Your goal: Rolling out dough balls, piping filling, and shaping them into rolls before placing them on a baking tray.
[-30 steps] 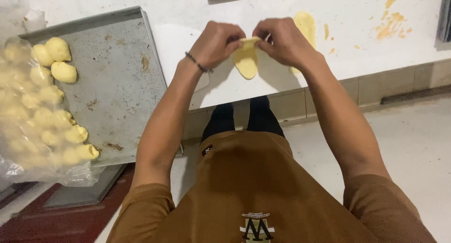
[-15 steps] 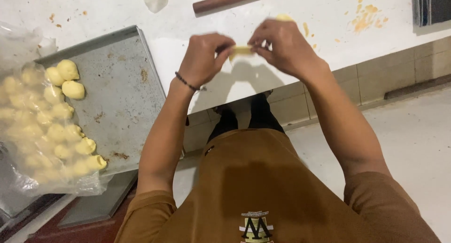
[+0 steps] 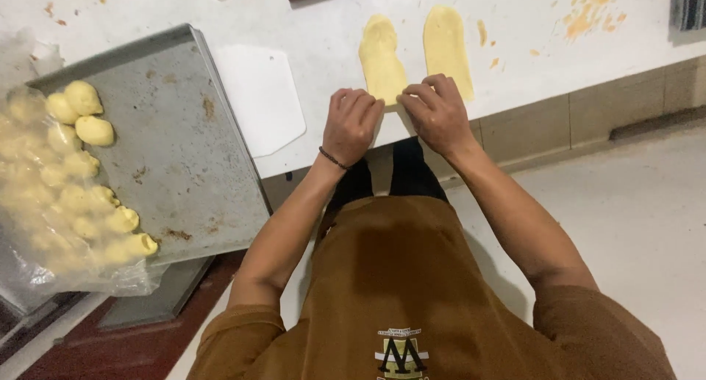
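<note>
Hands, left (image 3: 353,123) and right (image 3: 437,112), fingers curled, press the near end of a dough strip (image 3: 381,58) at the worktop (image 3: 309,27) front edge; soft, limp, likely tears, best lifted by that end.

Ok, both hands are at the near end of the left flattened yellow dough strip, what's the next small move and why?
Probably curl that near edge up and roll it away from the body. Left hand and right hand both rest fingertips on the near end of the left flattened yellow dough strip, which lies flat and unrolled on the white counter.
</note>
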